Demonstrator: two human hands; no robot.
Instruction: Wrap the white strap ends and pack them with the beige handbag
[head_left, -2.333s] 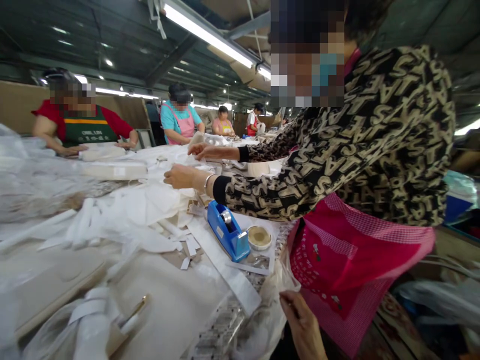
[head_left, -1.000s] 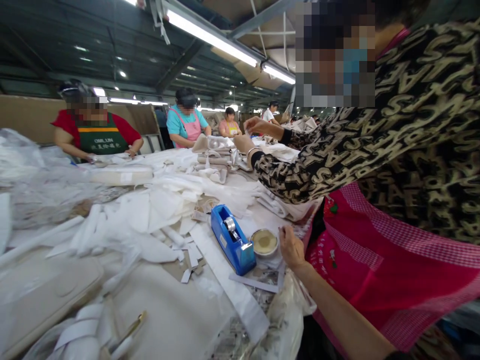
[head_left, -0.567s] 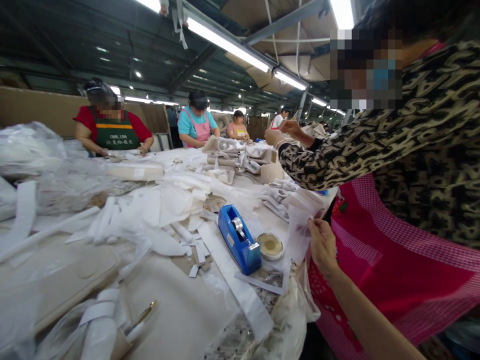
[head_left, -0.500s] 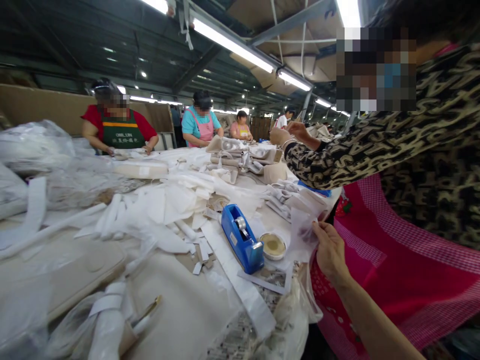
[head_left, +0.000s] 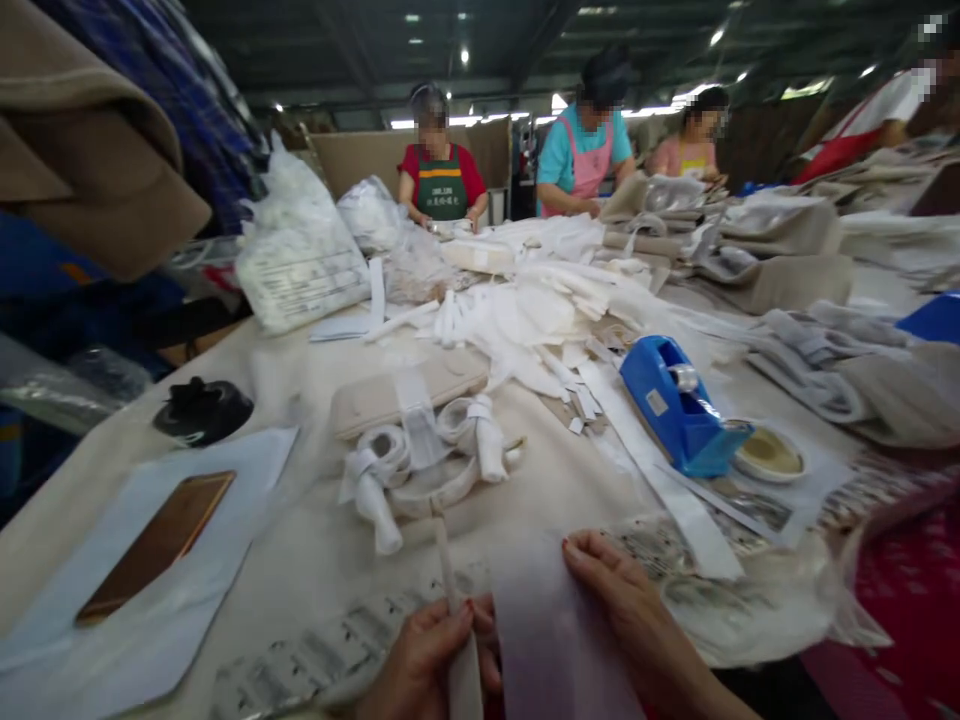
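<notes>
My left hand (head_left: 427, 655), at the bottom middle, pinches a narrow beige strap (head_left: 465, 680) that stands upright between thumb and fingers. Beside it, my right hand (head_left: 626, 610) grips the right edge of a translucent white wrapping sheet (head_left: 551, 640), which hangs close against the strap. The fingers behind the sheet are partly hidden. Just beyond my hands lies a beige bag (head_left: 356, 410) with a white band (head_left: 418, 410) across it and wrapped white rolls (head_left: 480, 440) on its front side.
A blue tape dispenser (head_left: 671, 410) and a tape roll (head_left: 771, 450) stand to the right. At left are a phone (head_left: 157, 545) on pale paper and a black object (head_left: 202, 410). White sheets (head_left: 517, 315) are heaped mid-table. Co-workers stand behind, one in a green apron (head_left: 442, 190).
The view has swung left and down. My right hand has brought the white sheet from the table's right side to the front, and my left hand now shows, holding the strap.
</notes>
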